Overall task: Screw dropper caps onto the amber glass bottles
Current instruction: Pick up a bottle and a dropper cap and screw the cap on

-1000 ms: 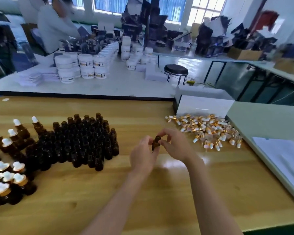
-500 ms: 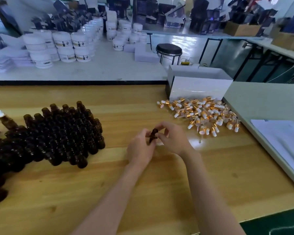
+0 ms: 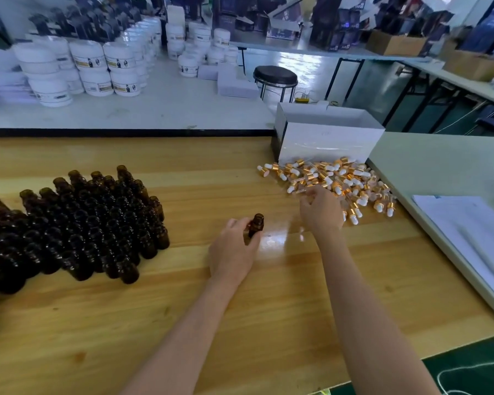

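Note:
My left hand (image 3: 234,252) grips one small open amber bottle (image 3: 256,223) upright, just above the wooden table (image 3: 183,323). My right hand (image 3: 322,215) is away from the bottle, at the near edge of a pile of gold-collared dropper caps (image 3: 342,178) with white bulbs. Its fingers are curled and blurred by motion, so I cannot tell whether they hold a cap. A dense cluster of uncapped amber bottles (image 3: 92,223) stands at the left.
A white box (image 3: 331,138) stands right behind the cap pile. A grey board with stacked papers (image 3: 474,232) borders the table on the right. White jars (image 3: 89,67) and a black stool (image 3: 275,75) are beyond the far edge.
My right hand has left the bottle and moved right to the cap pile. My left hand still holds the bottle. The view has swung right, so the capped bottles at far left are out of frame.

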